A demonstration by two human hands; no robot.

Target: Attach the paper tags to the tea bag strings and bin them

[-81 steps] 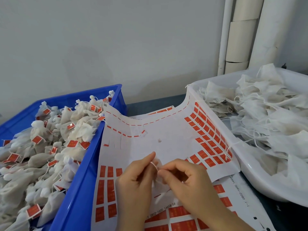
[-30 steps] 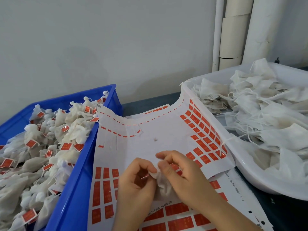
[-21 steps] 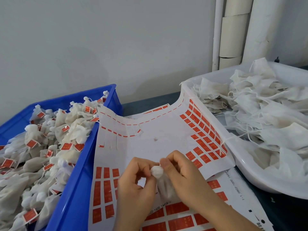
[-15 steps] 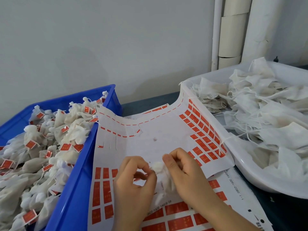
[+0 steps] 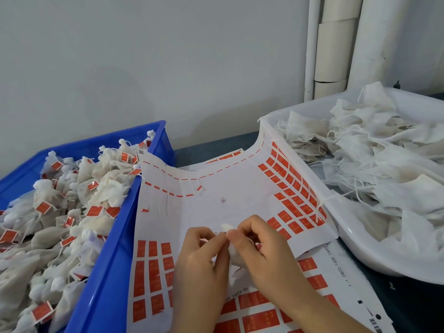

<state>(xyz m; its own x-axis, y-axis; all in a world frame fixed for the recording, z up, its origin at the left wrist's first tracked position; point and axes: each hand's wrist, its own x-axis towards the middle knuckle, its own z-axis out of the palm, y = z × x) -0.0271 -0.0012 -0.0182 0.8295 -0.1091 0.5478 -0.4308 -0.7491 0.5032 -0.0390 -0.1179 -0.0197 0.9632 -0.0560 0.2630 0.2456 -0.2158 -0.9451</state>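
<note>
Standing at far left, a blue bin (image 5: 113, 260) holds tagged tea bags (image 5: 110, 188); beside it a tag sheet (image 5: 240, 188) lies curled on the worktop (image 5: 413, 301). Over the sheet the left hand (image 5: 199, 258) and right hand (image 5: 262, 251) meet, both pinching one small tea bag (image 5: 227, 227); at right a white tub (image 5: 355, 251) holds untagged bags (image 5: 384, 164).

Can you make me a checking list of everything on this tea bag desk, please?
Surface: dark table, mostly covered.
Job's things: blue bin heaped with tagged tea bags; white tub of untagged bags; red tag sheets between them, the top one partly stripped; one tea bag in the hands.
Clutter: small pinkish scrap on the top sheet.
Grips: left hand and right hand both pinch the tea bag.
Cables: nothing seen.
Surroundings: grey wall, white pipes behind the tub.
</note>
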